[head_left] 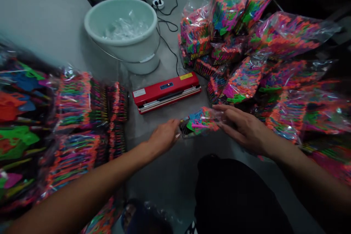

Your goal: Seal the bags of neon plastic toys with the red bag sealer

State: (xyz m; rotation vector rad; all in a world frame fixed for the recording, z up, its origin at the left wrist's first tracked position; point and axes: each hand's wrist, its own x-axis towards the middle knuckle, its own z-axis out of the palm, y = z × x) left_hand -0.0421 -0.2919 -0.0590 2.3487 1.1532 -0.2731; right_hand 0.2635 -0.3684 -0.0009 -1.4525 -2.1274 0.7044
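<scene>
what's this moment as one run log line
left hand: holding packet, left end | right hand: at packet's right end | red machine: beyond hands, indicator lit | bucket: clear plastic inside

The room is rather dim, with a cool grey light, and I cannot tell where it comes from. Small white glints lie on the plastic bags (244, 76) at the right. On the red machine (167, 92), quite sharp, one tiny lamp (168, 85) glows; the small packet (201, 120) is softer. Black trousers (238, 193) sink into darkness. The left packs (22, 135) look smeared and stretched.
</scene>
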